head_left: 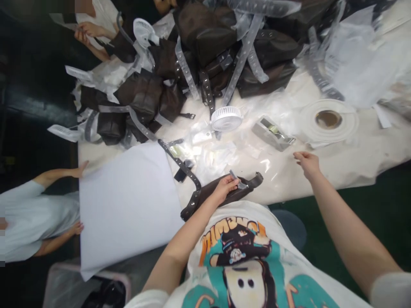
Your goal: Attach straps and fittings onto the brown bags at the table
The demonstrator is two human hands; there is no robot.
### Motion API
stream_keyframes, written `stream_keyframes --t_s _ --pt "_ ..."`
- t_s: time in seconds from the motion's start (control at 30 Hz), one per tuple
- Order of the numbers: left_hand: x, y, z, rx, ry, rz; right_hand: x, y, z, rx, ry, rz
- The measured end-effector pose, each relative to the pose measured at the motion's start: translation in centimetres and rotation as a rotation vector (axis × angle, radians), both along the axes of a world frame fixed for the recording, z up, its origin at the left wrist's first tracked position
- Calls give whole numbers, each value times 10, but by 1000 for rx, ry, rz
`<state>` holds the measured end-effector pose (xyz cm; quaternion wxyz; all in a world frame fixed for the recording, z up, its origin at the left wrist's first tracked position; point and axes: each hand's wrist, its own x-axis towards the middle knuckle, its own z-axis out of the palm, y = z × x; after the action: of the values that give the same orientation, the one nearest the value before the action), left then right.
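Observation:
My left hand point(226, 187) is closed in a pinch on a small clear plastic strip point(237, 179), just over a dark brown leather-look bag point(241, 194) that lies at the table's near edge against my shirt. The bag's dark strap point(183, 166), dotted with metal eyelets, stretches away to the upper left. Off to the right, my right hand point(308, 166) hovers near the table edge, thumb and fingers pressed together; whatever is between them is too small to make out. Beyond its fingertips lies a clear plastic packet point(272, 132) with dark and greenish contents.
Dark brown bags point(205, 32) with plastic-wrapped straps are heaped at the back. A white fan point(226, 118) stands mid-table, and a white roll point(330, 119) lies at right. At left, a person point(38, 222) stands beside a large white sheet point(128, 205); another person's hands point(88, 32) are at upper left.

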<state>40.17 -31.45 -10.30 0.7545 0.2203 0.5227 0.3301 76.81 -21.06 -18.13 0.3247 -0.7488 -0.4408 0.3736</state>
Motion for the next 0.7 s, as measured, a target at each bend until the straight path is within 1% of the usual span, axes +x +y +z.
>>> stream_keyframes --t_s 0.03,0.07,0.1,0.17,0.2,0.23,0.27,0.3,0.33,0.4,0.47,0.53,0.57,0.63,0.67,0.7 --pt "0 0 -1 -3 -6 4 -17 -7 14 -31 91 84" --pt "1 0 -2 -6 -12 8 -36 -14 29 -66 192 207" --pt "2 1 -2 -9 -19 12 -58 -20 47 -100 295 365" --pt "3 1 -2 -8 -32 20 -102 -30 80 -147 429 688" --pt "4 2 -1 -7 -35 26 -121 -33 94 -155 452 811" --pt "4 2 -1 -5 -38 33 -138 -34 105 -146 442 906" --pt "5 2 -1 -2 -41 40 -151 -35 111 -125 403 975" --pt "4 2 -1 -1 -46 47 -161 -34 114 -97 342 1027" --pt "4 2 -1 -2 -52 53 -168 -33 114 -67 269 1066" --pt "0 0 -3 -13 -69 70 -175 -30 108 -15 129 1121" --pt "-4 -2 -2 -28 -87 91 -178 -27 103 21 31 1146" --pt "-5 -5 4 -15 -56 81 -180 -28 109 62 -41 1131" --pt "-3 -4 8 12 -11 67 -181 -31 115 81 -69 1117" --pt "3 5 13 82 199 -12 -187 -39 125 111 -106 1082" --pt "8 16 13 131 321 16 -191 -41 125 121 -118 1069" --pt "14 30 12 190 344 10 -195 -41 121 129 -118 1068"
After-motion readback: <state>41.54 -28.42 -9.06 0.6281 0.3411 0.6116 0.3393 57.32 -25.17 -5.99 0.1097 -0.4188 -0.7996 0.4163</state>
